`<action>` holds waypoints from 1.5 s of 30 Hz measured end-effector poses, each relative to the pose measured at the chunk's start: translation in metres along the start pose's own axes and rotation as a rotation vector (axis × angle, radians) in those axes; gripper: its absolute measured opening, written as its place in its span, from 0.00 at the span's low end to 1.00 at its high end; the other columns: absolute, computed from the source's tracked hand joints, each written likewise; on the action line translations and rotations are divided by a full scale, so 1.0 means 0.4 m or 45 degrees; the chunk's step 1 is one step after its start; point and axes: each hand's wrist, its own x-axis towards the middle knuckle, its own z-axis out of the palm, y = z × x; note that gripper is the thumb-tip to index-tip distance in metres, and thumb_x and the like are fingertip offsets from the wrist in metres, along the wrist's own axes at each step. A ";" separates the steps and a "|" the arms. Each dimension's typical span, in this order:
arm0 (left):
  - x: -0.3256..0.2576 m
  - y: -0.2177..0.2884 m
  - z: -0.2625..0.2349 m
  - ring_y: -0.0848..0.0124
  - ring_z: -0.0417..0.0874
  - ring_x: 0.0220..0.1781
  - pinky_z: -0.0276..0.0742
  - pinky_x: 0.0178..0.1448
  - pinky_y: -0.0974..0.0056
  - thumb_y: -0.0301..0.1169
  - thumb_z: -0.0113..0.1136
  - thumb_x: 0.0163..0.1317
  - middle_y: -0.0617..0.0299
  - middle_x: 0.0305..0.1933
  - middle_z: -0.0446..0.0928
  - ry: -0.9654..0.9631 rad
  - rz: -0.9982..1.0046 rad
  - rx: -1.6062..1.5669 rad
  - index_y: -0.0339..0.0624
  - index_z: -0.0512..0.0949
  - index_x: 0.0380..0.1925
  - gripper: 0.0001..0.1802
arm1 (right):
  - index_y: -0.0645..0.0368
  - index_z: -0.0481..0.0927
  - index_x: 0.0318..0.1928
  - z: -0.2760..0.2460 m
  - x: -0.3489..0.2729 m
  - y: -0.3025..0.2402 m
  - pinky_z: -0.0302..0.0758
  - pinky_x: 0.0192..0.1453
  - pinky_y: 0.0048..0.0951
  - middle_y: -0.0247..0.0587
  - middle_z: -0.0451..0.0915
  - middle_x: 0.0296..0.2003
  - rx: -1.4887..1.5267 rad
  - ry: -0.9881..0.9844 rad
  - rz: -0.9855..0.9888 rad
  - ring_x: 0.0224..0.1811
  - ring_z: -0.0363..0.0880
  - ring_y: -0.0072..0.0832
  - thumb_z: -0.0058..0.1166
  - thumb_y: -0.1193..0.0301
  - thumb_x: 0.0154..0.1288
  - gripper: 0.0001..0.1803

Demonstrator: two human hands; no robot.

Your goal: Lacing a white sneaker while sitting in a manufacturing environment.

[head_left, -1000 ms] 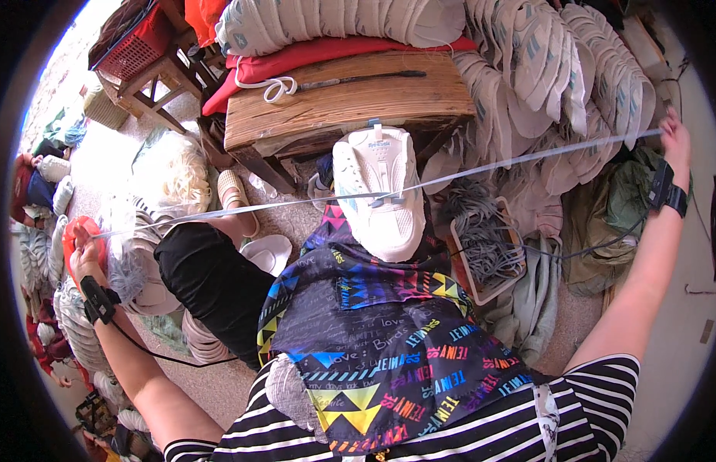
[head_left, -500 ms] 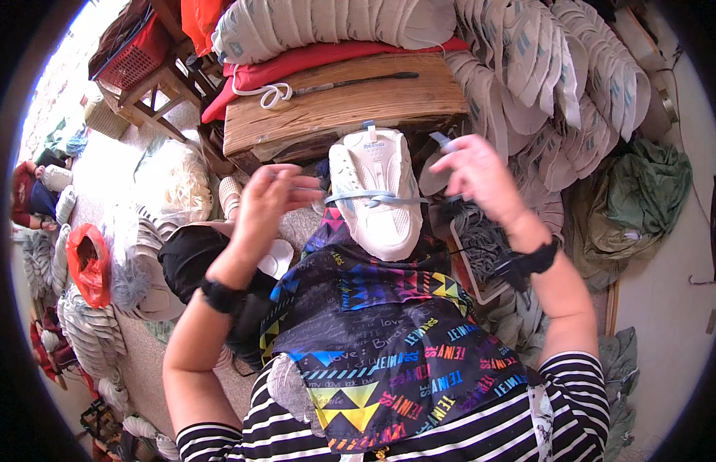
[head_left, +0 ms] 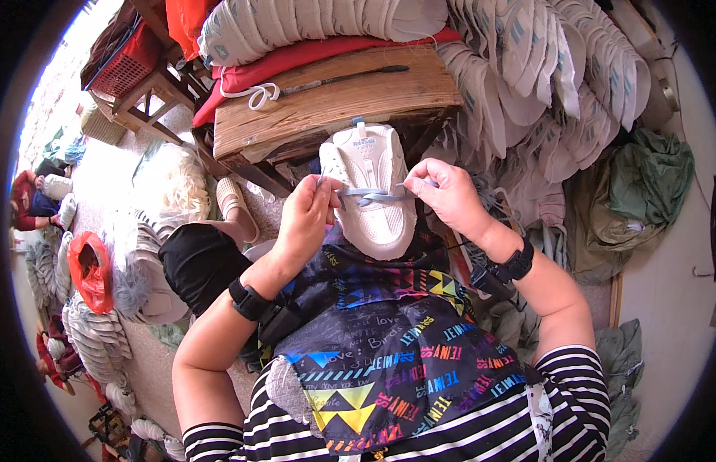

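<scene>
A white shoe upper [head_left: 371,158] lies in front of me, its toe toward my body and a small blue loop at its far end. Across its middle runs a grey-blue shoelace [head_left: 373,196], crossed over itself. At the left edge of the upper, my left hand [head_left: 306,215] is closed in a pinch on one end of the lace. My right hand [head_left: 449,196] pinches the other end at the right edge, thumb and forefinger together. The lower part of the upper rests over my dark patterned apron [head_left: 404,339].
Just beyond stands a wooden bench [head_left: 327,96] bearing a thin dark-tipped tool [head_left: 342,79], a white cord loop [head_left: 262,96] and a red cloth [head_left: 296,64]. Stacked shoe uppers [head_left: 319,23] fill the back and right. At left are a red basket [head_left: 127,71] and an orange bag [head_left: 90,273].
Both hands have come inward and closed on the lace ends beside the upper. Before, they were raised wider apart with fingers spread. The view has shifted slightly.
</scene>
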 end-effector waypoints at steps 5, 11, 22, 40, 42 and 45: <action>0.001 0.023 0.002 0.78 0.69 0.26 0.69 0.32 0.71 0.32 0.42 0.75 0.66 0.25 0.71 0.019 0.196 0.521 0.34 0.76 0.37 0.15 | 0.60 0.78 0.33 -0.008 0.011 -0.066 0.68 0.29 0.27 0.32 0.74 0.21 -0.209 -0.116 0.083 0.23 0.70 0.20 0.58 0.69 0.64 0.07; -0.010 0.065 0.016 0.69 0.75 0.30 0.72 0.39 0.62 0.42 0.43 0.73 0.59 0.23 0.74 -0.236 -0.021 0.921 0.36 0.77 0.29 0.22 | 0.57 0.73 0.31 0.013 0.018 -0.072 0.76 0.33 0.36 0.41 0.77 0.24 -0.989 -0.009 -0.720 0.29 0.79 0.37 0.56 0.69 0.60 0.07; 0.011 0.042 -0.016 0.65 0.76 0.29 0.72 0.38 0.61 0.38 0.42 0.65 0.55 0.23 0.76 -0.509 -0.070 0.894 0.36 0.74 0.20 0.20 | 0.56 0.76 0.32 -0.016 0.052 -0.091 0.71 0.43 0.38 0.39 0.76 0.30 -0.940 -0.291 -0.725 0.39 0.75 0.37 0.58 0.73 0.54 0.05; 0.056 0.185 0.015 0.54 0.81 0.38 0.79 0.43 0.55 0.28 0.64 0.50 0.55 0.41 0.70 -0.375 1.084 1.945 0.40 0.73 0.37 0.14 | 0.60 0.73 0.39 -0.047 0.155 -0.116 0.79 0.40 0.41 0.45 0.72 0.45 -0.958 -0.683 -0.957 0.43 0.79 0.44 0.61 0.77 0.47 0.16; 0.067 0.192 0.012 0.54 0.80 0.42 0.78 0.46 0.57 0.27 0.66 0.47 0.55 0.41 0.72 -0.537 0.909 1.892 0.42 0.73 0.37 0.17 | 0.59 0.73 0.39 -0.052 0.166 -0.114 0.79 0.40 0.41 0.44 0.73 0.45 -0.944 -0.763 -0.918 0.41 0.79 0.44 0.62 0.76 0.47 0.17; 0.070 0.190 0.008 0.54 0.79 0.42 0.77 0.46 0.56 0.28 0.67 0.45 0.56 0.41 0.73 -0.621 0.605 1.837 0.44 0.74 0.37 0.17 | 0.59 0.74 0.41 -0.044 0.176 -0.125 0.80 0.40 0.41 0.43 0.73 0.44 -0.965 -0.904 -0.840 0.41 0.80 0.44 0.61 0.75 0.49 0.16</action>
